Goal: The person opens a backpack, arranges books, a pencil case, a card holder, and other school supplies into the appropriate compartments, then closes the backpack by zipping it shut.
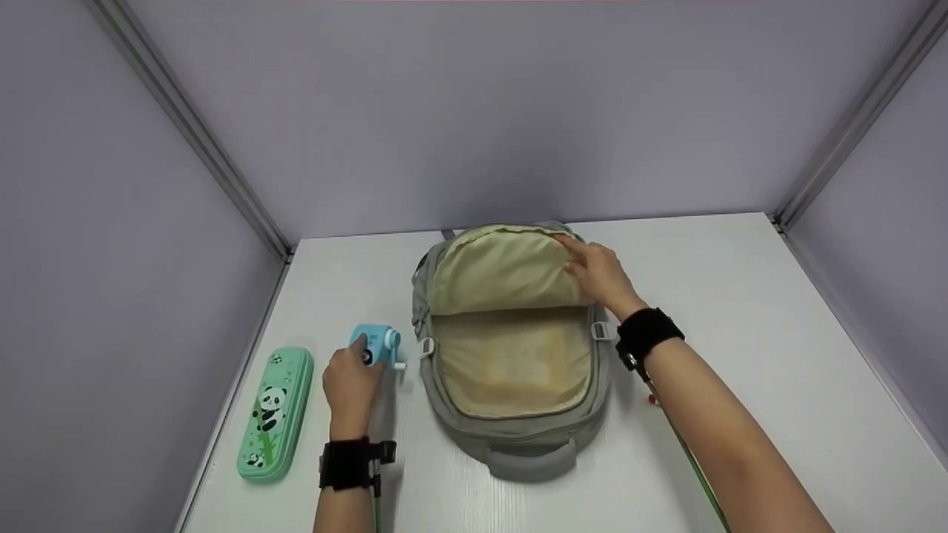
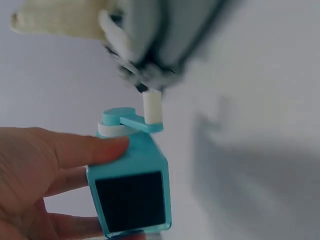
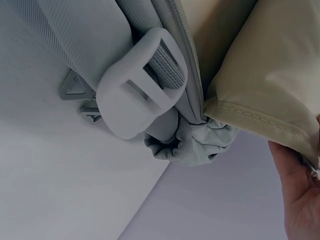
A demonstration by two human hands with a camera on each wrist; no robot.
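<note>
Fingers of my left hand [image 1: 351, 385] curl around the blue pencil sharpener [image 1: 376, 345], which sits on the white table [image 1: 740, 311] just beside the open grey backpack [image 1: 511, 348]. My right hand [image 1: 601, 275] holds the bag's flap up, and a green panda pencil case [image 1: 275, 414] lies near the left edge.

A mint-green zippered pencil case printed with pandas [image 1: 275, 414] lies lengthwise near the left edge of the white surface [image 1: 740, 311], enclosed by pale lilac walls [image 1: 474, 111].
</note>
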